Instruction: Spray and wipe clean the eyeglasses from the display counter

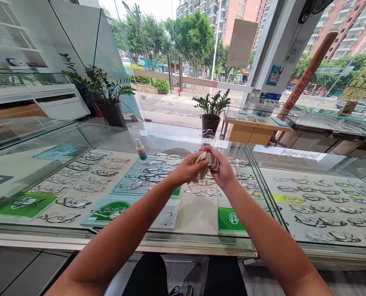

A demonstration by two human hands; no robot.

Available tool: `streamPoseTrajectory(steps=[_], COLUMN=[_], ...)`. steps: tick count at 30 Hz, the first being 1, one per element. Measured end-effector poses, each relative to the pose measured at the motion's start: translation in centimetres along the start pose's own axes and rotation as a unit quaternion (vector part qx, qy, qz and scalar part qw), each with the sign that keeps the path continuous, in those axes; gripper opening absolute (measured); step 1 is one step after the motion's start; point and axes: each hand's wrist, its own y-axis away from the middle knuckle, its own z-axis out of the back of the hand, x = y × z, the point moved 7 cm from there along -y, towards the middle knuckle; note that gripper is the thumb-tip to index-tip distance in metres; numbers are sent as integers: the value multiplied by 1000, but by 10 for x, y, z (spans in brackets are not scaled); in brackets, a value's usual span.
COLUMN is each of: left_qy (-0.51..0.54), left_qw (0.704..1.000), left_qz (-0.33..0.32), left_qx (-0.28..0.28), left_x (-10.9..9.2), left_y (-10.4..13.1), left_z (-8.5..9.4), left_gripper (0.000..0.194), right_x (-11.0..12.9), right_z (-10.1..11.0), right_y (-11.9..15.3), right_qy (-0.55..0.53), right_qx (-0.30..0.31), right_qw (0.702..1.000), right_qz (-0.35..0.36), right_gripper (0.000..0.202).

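Note:
Both hands meet above the glass counter (198,213), in the middle of the view. My left hand (189,167) is closed on a beige cleaning cloth (201,157), part of which hangs below the fingers. Opposite it, my right hand (223,166) is closed around the cloth and what looks like a pair of eyeglasses (209,139). One round, clear lens with a thin rim sticks up beyond the fingertips. Cloth and fingers hide the rest of the frame. To the left stands a small white spray bottle (141,150) with blue at its base.
Rows of eyeglass frames (149,174) lie under the counter glass, with more in the right-hand case (325,201). Green display cards (229,220) lie among them. Beyond the counter stand a potted plant (210,117) and a wooden desk (257,130), before large windows.

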Motion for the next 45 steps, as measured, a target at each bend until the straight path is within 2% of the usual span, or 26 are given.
streamPoseTrajectory(steps=[4, 10, 15, 23, 28, 32, 35, 38, 41, 45], left_qy=[-2, -39, -37, -2, 2, -17, -16, 8, 25, 13], left_qw=[1000, 997, 996, 989, 986, 989, 991, 996, 999, 1000], left_qz=[-8, -26, -17, -13, -18, -20, -25, -10, 0, -8], left_qx=[-8, -69, -84, -148, -163, -148, -129, -86, -42, -7], left_x=[5, 8, 7, -4, -11, -8, -6, -4, -4, -5], left_y=[0, -1, -1, 3, 5, 3, -1, -6, -7, -6], left_z=[0, 6, 4, 8, 7, 7, 9, 8, 6, 3], left_gripper=[50, 53, 54, 59, 63, 68, 71, 72, 68, 63], right_x=[0, -1, -1, 6, 5, 9, 19, 28, 29, 24], right_z=[-4, -7, -11, -26, -27, -22, -19, -17, -11, -6], right_y=[2, 4, 6, 18, 19, 17, 15, 13, 9, 4], right_qy=[6, 5, 8, 105, 130, 150, 187, 223, 207, 159], right_qx=[15, 21, 29, 31, 45, 25, -4, -37, -68, -39], right_qw=[1000, 1000, 1000, 992, 987, 986, 977, 965, 968, 981], right_qz=[-9, -17, -10, 64, 77, 76, 105, 136, 128, 104], right_gripper=[26, 28, 27, 37, 45, 44, 40, 34, 30, 28])
